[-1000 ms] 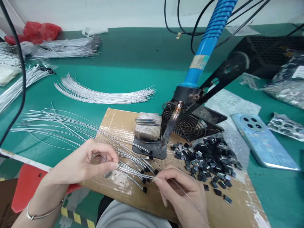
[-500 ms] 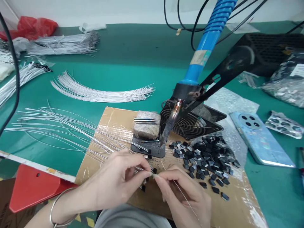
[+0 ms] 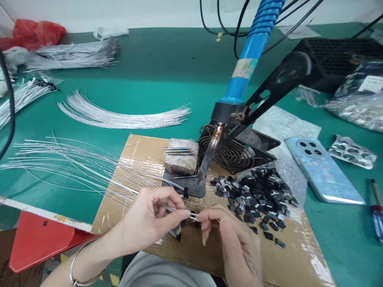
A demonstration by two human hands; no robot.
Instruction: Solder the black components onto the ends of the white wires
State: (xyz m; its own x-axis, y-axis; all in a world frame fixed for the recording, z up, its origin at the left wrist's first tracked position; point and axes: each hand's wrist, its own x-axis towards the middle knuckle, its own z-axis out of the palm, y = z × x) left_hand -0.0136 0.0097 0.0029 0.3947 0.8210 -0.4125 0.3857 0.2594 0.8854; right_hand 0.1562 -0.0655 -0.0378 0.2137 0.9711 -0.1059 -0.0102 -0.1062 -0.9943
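My left hand point(image 3: 152, 225) pinches a thin white wire between thumb and forefinger, its end pointing right over the cardboard point(image 3: 206, 257). Just right of that end is my right hand point(image 3: 237, 239), fingers curled and forefinger tip near the wire. A thin silvery wire point(image 3: 247, 260) lies in the right hand, mostly hidden by the fingers. More loose white wires point(image 3: 77, 159) fan out leftward from under my left hand, some with small black pieces point(image 3: 185, 192) at their ends. The tip of a soldering iron point(image 3: 211, 153) points down just beyond my hands.
Small black pieces point(image 3: 266, 195) are heaped on the right of the cardboard. Behind the iron's stand point(image 3: 275, 85) sits a fan point(image 3: 230, 149). A pad point(image 3: 181, 161) holds metal rods. A phone point(image 3: 324, 169) lies right; a white wire bundle point(image 3: 125, 117) lies farther back.
My right thumb has come away from the left fingertips, and the right hand has turned. The wire end now shows between my hands. The whole view has shifted slightly.
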